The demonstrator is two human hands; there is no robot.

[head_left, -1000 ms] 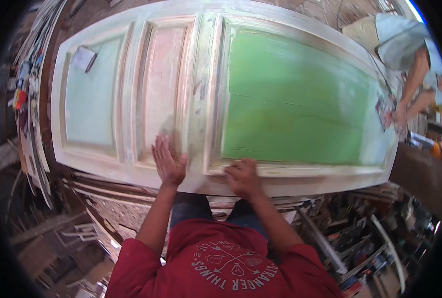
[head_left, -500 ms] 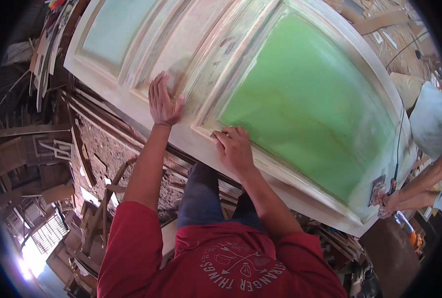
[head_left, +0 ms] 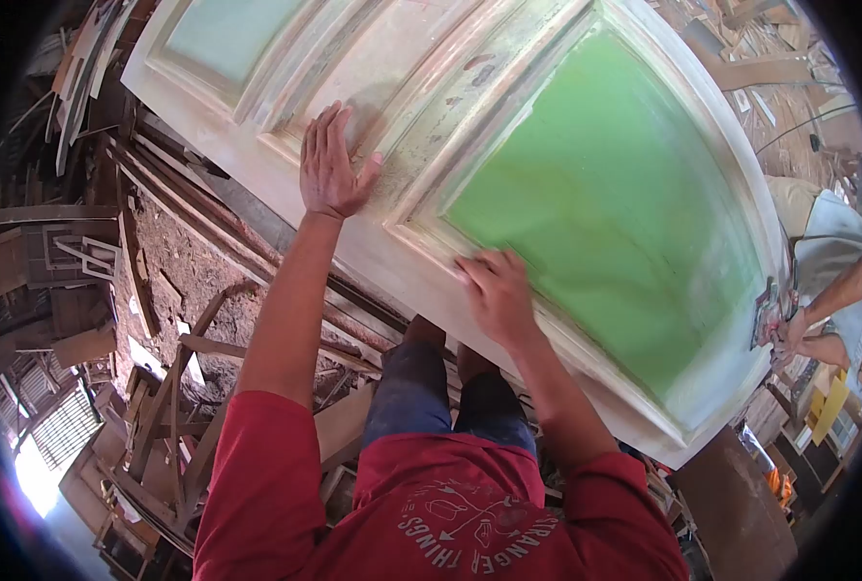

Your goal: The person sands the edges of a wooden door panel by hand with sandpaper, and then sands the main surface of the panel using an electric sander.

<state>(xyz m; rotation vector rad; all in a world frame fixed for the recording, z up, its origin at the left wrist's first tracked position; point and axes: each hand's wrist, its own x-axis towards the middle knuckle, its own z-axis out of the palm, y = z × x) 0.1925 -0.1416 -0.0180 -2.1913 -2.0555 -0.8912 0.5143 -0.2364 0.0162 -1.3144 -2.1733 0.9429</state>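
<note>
My left hand (head_left: 337, 167) lies on the pale frame of a large panelled door (head_left: 586, 412), fingers stretched out and thumb apart, holding nothing. My right hand (head_left: 500, 298) is on the moulding (head_left: 429, 238) along the near edge of the green panel (head_left: 624, 203). Its fingers are curled and pressed down on the strip. Whatever is under those fingertips, if anything, is hidden. The door's surface looks dusty and whitish, with a pale blue-green panel (head_left: 227, 41) at the far left.
At the right, another person's hands (head_left: 791, 334) hold a sanding tool (head_left: 768, 315) against the door's end. A cable (head_left: 803, 131) runs behind. Wood scraps (head_left: 194, 387) and long boards (head_left: 208, 228) clutter the ground on the left.
My right hand has slid a little along the moulding, toward the right. My left hand stays flat on the frame. The other person's hands and tool have moved up along the door's end.
</note>
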